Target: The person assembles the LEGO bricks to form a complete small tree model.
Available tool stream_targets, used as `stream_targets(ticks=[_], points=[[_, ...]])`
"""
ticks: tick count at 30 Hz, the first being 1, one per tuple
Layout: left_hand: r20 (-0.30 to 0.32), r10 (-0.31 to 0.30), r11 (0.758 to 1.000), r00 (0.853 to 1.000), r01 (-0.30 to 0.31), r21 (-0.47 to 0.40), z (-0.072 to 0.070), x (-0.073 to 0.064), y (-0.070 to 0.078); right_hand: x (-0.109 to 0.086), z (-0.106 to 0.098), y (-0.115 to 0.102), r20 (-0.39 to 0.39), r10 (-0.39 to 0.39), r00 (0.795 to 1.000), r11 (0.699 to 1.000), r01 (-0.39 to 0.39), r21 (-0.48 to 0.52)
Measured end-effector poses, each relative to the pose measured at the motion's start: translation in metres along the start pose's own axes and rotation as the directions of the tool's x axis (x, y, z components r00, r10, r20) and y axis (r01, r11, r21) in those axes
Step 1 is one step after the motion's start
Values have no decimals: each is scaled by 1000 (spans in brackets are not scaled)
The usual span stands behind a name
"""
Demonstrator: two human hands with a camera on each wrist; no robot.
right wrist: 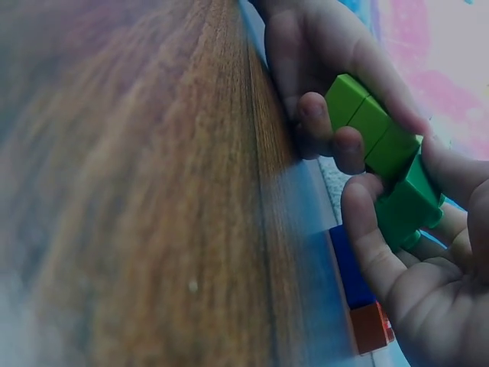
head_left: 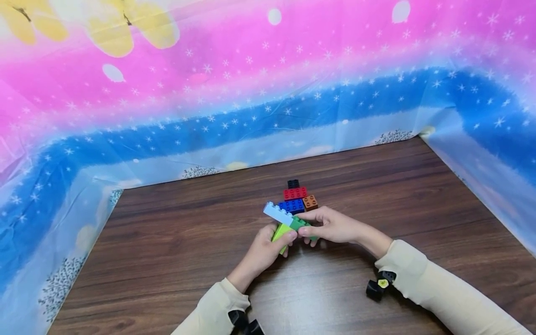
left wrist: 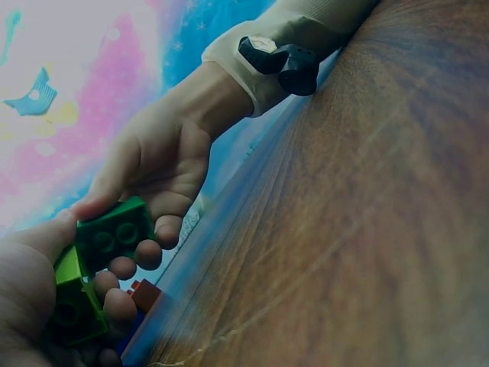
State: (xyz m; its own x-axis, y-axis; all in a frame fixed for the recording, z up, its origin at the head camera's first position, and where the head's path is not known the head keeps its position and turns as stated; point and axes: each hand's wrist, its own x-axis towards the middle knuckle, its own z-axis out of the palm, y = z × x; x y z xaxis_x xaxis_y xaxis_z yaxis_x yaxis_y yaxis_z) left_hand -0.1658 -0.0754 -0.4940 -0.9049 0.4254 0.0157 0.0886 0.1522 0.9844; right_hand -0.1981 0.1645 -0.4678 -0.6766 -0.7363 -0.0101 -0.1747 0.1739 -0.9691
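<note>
Above the wooden table, both hands hold a joined cluster of toy building bricks. My left hand (head_left: 264, 247) grips the lime green bricks (head_left: 281, 231), its thumb along the top; seams between them show in the right wrist view (right wrist: 370, 126). My right hand (head_left: 337, 226) pinches a darker green brick (head_left: 298, 223) between thumb and fingers. That green brick (left wrist: 114, 233) meets the lime part at an angle, its hollow underside facing the left wrist camera. A light blue brick (head_left: 278, 214) lies across the top, end to end with the green one, studs up.
Just beyond the hands, on the table (head_left: 176, 242), lie a blue brick (head_left: 291, 205), an orange-brown brick (head_left: 310, 202), a red brick (head_left: 295, 193) and a black brick (head_left: 293, 184), close together. A patterned cloth (head_left: 251, 107) hangs around the table's back and sides.
</note>
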Motion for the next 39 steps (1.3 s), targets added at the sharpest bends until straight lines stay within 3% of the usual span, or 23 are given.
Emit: stream_targets(ticks=[17, 26, 39], points=[[-4, -19, 1000, 1000, 19, -13, 0, 0, 0, -1, 0, 1, -5, 26, 1000, 1000, -26, 17], [0, -22, 1000, 1000, 22, -16, -1, -1, 1, 0, 2, 4, 4, -12, 1000, 999, 12, 40], [28, -2, 1000, 1000, 2, -19, 0, 0, 3, -1, -3, 2, 22, -47, 999, 993, 49, -103]])
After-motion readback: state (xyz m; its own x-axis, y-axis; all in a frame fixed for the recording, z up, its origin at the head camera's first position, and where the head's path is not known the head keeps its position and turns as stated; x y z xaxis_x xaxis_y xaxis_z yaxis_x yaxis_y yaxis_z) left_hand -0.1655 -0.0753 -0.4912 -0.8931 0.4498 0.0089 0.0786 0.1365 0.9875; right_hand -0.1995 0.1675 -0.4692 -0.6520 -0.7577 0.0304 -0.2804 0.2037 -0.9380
